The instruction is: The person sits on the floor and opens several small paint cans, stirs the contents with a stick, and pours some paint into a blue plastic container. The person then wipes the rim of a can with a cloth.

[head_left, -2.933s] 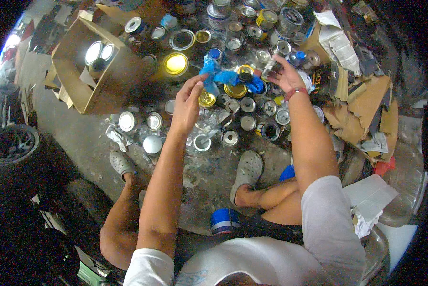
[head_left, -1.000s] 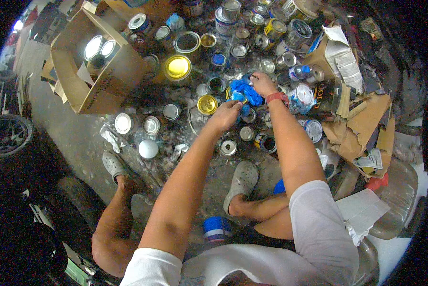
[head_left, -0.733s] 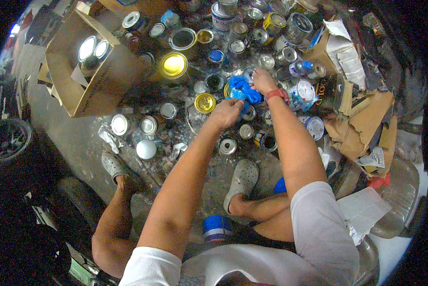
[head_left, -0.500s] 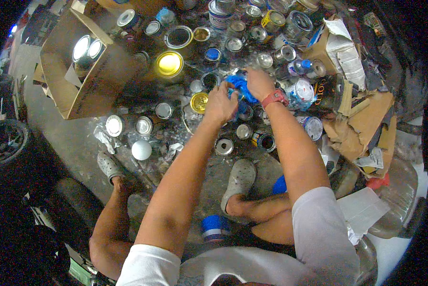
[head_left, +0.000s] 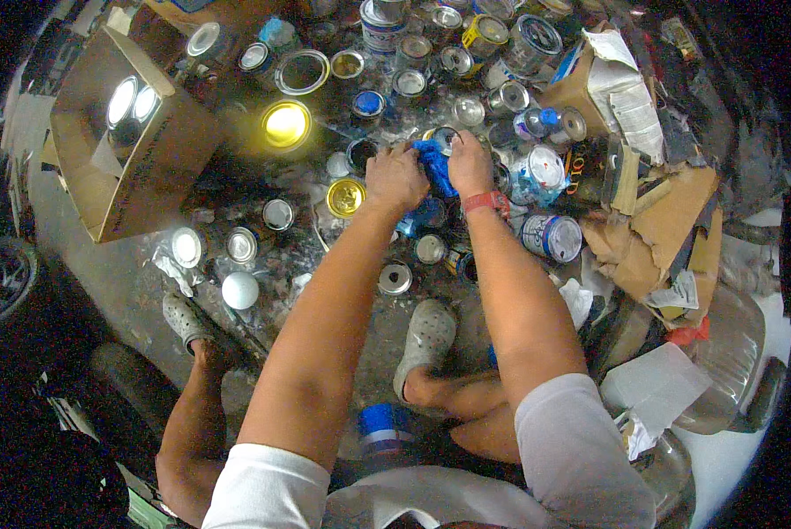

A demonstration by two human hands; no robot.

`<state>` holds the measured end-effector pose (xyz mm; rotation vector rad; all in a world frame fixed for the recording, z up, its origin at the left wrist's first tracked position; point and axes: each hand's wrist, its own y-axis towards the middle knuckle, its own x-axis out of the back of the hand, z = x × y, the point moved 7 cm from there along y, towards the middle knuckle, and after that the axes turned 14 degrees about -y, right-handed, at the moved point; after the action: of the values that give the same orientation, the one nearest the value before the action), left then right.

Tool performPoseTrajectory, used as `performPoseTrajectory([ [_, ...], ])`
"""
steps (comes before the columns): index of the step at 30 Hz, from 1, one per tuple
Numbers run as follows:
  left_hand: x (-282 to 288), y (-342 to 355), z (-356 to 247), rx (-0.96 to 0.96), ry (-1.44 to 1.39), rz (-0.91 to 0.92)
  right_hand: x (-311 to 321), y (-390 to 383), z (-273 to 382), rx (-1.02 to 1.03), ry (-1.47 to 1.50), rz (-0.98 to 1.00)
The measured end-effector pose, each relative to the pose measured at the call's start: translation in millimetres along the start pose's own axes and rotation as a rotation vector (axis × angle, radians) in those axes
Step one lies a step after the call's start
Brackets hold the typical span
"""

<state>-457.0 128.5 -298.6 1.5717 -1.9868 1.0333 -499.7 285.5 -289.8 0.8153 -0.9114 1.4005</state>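
Blue plastic (head_left: 436,169): crumpled
Left hand (head_left: 397,179): fingers curled at plastic's left edge, hold unclear
Right hand (head_left: 471,166): fingers bent at its right edge, hold unclear

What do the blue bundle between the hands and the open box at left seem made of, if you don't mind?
Blue bundle: likely thin plastic, slightly shiny and crumpled, though possibly cloth.
Open box: matt brown cardboard, judging by its stiff flat panels.

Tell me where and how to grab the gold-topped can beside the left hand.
The gold-topped can is probably best gripped around its round side, just under the rim, coming from the left: floor shows there, while the left hand crowds its right.
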Motion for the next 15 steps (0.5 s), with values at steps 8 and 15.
performPoseTrajectory([
  [8, -27.5, -2.6, 3.4, -0.02, 0.198, 0.165, -44.3, 39.5, -47.6, -0.097, 0.048, 0.204],
  [15, -16.7, 8.8, 37.6, 0.057, -0.283, -0.07, -67.0, 30.2, -43.2, -0.452, 0.655, 0.55],
])
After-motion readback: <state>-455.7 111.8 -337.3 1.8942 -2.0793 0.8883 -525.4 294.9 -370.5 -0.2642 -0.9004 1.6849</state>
